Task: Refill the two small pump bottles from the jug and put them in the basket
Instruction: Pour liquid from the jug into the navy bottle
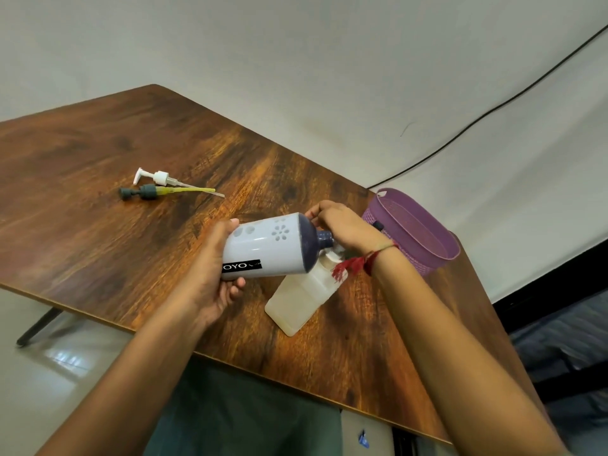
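My left hand grips the base of the jug, a lavender and dark purple bottle lying almost level, its neck pointing right. My right hand holds the jug's neck over the mouth of a small translucent white bottle that stands with no pump on the table. Its opening sits just under the jug's neck, partly hidden by my wrist and a red thread bracelet. Two pump heads lie on the table at the left: a white pump and a grey pump with a yellowish tube. A purple basket stands at the right.
The wooden table ends close to my body and just beyond the basket on the right. A black cable runs along the white wall behind. The second small bottle is not in view.
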